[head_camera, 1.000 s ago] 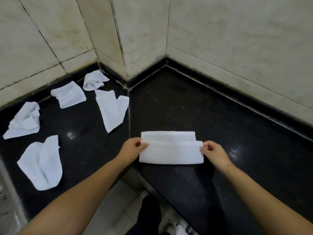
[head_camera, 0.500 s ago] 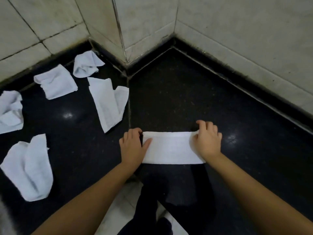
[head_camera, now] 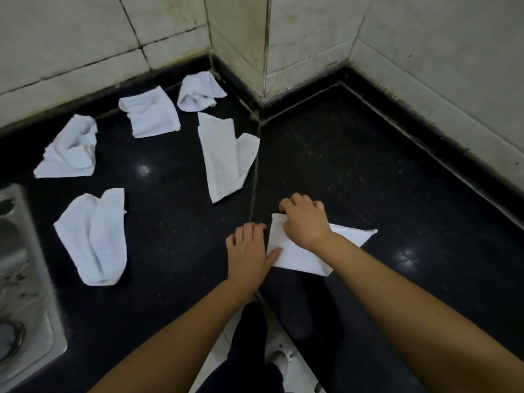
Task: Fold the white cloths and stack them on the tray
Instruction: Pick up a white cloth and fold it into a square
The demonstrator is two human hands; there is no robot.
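Note:
A white cloth, folded into a narrow strip, lies on the black counter right in front of me. My right hand has crossed to the strip's left end and grips a doubled layer there, so the cloth's right part rises to a loose corner. Beside it, my left hand pins the left end, with the thumb lying on the fabric. Several loose, crumpled white cloths lie to the left: one long one, one near the front, others farther back.
A steel tray or basin shows at the left edge. Tiled walls close the counter at the back and right, with a jutting corner. The counter's front edge runs under my forearms, and my legs and a shoe show below it.
My right hand has carried the cloth's right end over to the left, doubling the strip. My left hand stayed at the left end. The view swung left, bringing the steel tray into sight.

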